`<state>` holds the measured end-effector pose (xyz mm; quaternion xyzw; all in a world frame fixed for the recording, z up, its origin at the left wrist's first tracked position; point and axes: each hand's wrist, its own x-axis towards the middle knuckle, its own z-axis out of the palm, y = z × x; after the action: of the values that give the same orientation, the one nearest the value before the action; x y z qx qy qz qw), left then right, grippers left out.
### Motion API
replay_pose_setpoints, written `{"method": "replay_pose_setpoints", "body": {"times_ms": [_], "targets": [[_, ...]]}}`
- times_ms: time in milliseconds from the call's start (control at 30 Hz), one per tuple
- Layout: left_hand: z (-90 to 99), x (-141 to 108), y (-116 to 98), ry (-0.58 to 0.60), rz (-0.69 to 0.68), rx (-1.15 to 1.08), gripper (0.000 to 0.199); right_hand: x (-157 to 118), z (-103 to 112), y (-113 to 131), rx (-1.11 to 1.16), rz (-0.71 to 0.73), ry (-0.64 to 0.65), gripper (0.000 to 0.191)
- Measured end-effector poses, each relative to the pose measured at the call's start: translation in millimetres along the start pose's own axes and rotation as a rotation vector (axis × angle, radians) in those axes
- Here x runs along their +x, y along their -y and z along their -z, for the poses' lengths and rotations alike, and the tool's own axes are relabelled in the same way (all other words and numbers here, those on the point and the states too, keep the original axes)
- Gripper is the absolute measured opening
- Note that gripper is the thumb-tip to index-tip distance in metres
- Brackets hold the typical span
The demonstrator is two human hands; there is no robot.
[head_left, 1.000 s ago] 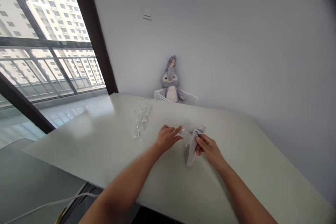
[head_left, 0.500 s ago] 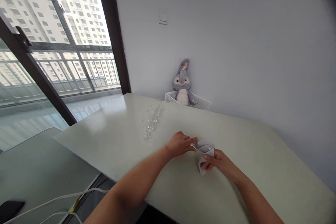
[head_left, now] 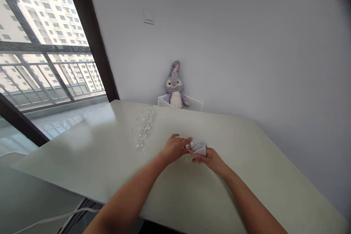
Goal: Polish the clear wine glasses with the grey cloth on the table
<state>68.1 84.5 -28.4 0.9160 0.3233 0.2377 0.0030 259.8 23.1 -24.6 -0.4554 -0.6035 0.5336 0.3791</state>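
My left hand (head_left: pixel 176 148) pinches a clear stemmed glass (head_left: pixel 193 144) at its stem end, with the glass tipped on its side just above the table. A pale grey-white cloth (head_left: pixel 200 150) is at the bowl end, and folds of it show through the glass. My right hand (head_left: pixel 210 159) is closed around this cloth against the bowl, its thumb and fingers towards my left hand. How deep the cloth reaches inside is hard to make out. Several clear stemmed glasses (head_left: pixel 140 134) stand upright in a row to the left of my hands.
A white perforated basket (head_left: pixel 195 105) with a grey plush rabbit (head_left: pixel 174 87) stands beyond the far edge of the pale table (head_left: pixel 115 161), against the wall. A dark-framed window (head_left: pixel 95 33) is at the left. A white cable (head_left: pixel 57 218) runs below the table's near edge.
The view has swung right. The loose cloth end that hung below my right hand is now gathered up to the glass, and my right hand sits closer to my left.
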Motion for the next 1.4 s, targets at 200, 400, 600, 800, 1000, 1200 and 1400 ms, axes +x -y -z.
{"method": "replay_pose_setpoints", "body": {"times_ms": [200, 400, 600, 800, 1000, 1200, 1400], "targets": [[0.6, 2.8, -12.1, 0.090, -0.004, 0.096, 0.047, 4.8, 8.9, -12.0, 0.302, -0.098, -0.006, 0.031], [8.6, 3.2, -12.3, 0.074, 0.025, 0.020, 0.048, 3.0, 7.4, -6.2, 0.405, -0.086, 0.007, 0.032], [5.7, -0.4, -4.7, 0.555, 0.280, -0.952, 0.044, -9.3, 28.0, 8.3, 0.140, -0.049, 0.286, 0.025], [-3.4, -0.2, -9.5, 0.606, 0.347, -1.090, 0.042, -6.6, 32.9, -0.4, 0.112, -0.055, 0.266, 0.025], [25.2, 3.8, -34.9, -0.195, 0.249, -0.417, 0.056, -0.3, 34.6, -12.7, 0.196, -0.062, 0.090, 0.027], [111.3, -31.0, -89.3, -1.384, 0.005, -0.364, 0.055, 1.4, 39.3, -20.4, 0.263, -0.067, 0.050, 0.025], [116.8, -46.5, -81.2, -1.192, -0.016, -0.059, 0.032, 2.9, 24.4, -14.9, 0.311, -0.057, 0.051, 0.026]]}}
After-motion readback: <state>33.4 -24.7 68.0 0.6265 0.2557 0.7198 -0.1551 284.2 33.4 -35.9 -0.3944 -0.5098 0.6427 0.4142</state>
